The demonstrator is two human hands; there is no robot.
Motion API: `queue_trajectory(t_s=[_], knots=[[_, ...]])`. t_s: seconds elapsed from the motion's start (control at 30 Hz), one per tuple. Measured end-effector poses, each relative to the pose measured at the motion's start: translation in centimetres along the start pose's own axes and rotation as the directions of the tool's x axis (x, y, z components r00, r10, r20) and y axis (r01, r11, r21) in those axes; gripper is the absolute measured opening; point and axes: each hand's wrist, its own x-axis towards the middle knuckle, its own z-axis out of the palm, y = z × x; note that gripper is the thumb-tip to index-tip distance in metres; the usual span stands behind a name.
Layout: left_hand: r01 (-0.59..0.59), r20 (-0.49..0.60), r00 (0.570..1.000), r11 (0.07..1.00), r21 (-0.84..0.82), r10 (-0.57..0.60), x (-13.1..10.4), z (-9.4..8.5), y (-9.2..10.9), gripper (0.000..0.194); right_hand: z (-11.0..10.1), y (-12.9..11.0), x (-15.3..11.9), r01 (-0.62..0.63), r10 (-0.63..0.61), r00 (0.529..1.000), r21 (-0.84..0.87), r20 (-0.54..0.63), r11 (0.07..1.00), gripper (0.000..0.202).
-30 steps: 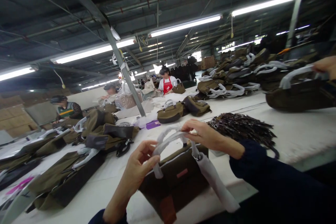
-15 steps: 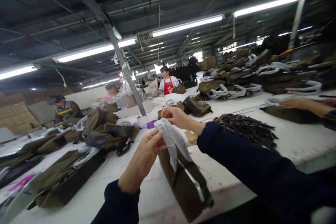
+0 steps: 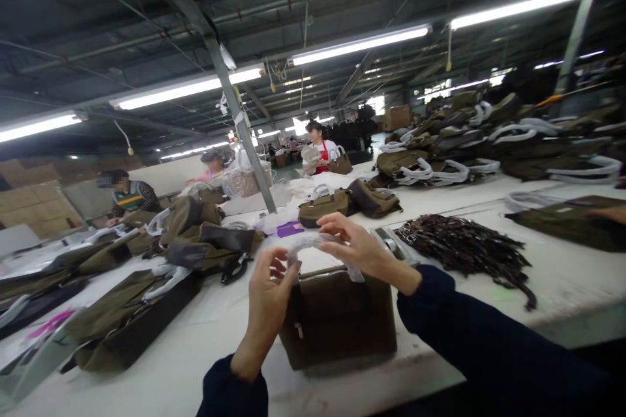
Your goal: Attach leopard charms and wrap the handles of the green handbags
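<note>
An olive-brown handbag (image 3: 342, 326) stands upright on the white table in front of me, its long side facing me and a zip along the top. Its arched handle (image 3: 310, 241) is wrapped in whitish translucent plastic. My left hand (image 3: 268, 300) has its thumb and fingers curled round the left end of this handle. On the handle's right side, my right hand (image 3: 359, 251) grips with bent fingers. Part of the wrapped handle hides behind the right fingers. A small zip pull hangs at the bag's left side.
Dark straps (image 3: 469, 251) lie heaped to the right, beside a silvery object (image 3: 391, 244) I cannot identify. More handbags (image 3: 132, 319) cover the left; others (image 3: 440, 150) pile up at back right. A purple item (image 3: 289, 229) lies ahead. Co-workers (image 3: 320, 150) work beyond; another person's hand shows far right.
The bag has turned from end-on to broadside and now stands upright on the table. My hands have moved apart along its handle. The co-worker's arm at right has drawn back.
</note>
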Motion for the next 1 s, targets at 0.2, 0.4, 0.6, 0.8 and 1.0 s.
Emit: queue_trajectory(t_s=[0.2, 0.4, 0.6, 0.8, 1.0], knots=[[-0.028, 0.055, 0.998, 0.998, 0.064, 0.025, 0.4, 0.6, -1.7, 0.009, 0.7, 1.4, -0.6, 0.197, -0.237, 0.968, -0.351, -0.077, 0.916, 0.038], [-0.015, 0.097, 0.995, 1.0, 0.015, 0.013, -0.3, 0.2, -0.7, 0.01, 0.4, 0.4, -1.7, 0.265, -0.436, 0.895, -0.676, -0.092, 0.687, 0.009], [0.048, 0.352, 0.936, 0.993, -0.111, -0.006, 0.1, -0.9, 0.4, 0.022, 0.7, -0.1, -2.7, 0.141, -0.285, 0.95, -0.639, -0.128, 0.756, 0.004], [0.325, 0.677, 0.732, 0.914, -0.244, -0.08, 1.6, -3.1, 0.5, 0.023, 0.0, -1.1, -2.3, -0.052, 0.048, 0.999, -0.261, -0.024, 0.964, 0.017], [0.541, 0.714, 0.696, 0.71, -0.452, -0.076, 1.5, -3.3, -2.4, 0.024, -2.0, -1.5, -1.2, -0.29, 0.279, 0.931, 0.011, 0.235, 0.957, 0.039]])
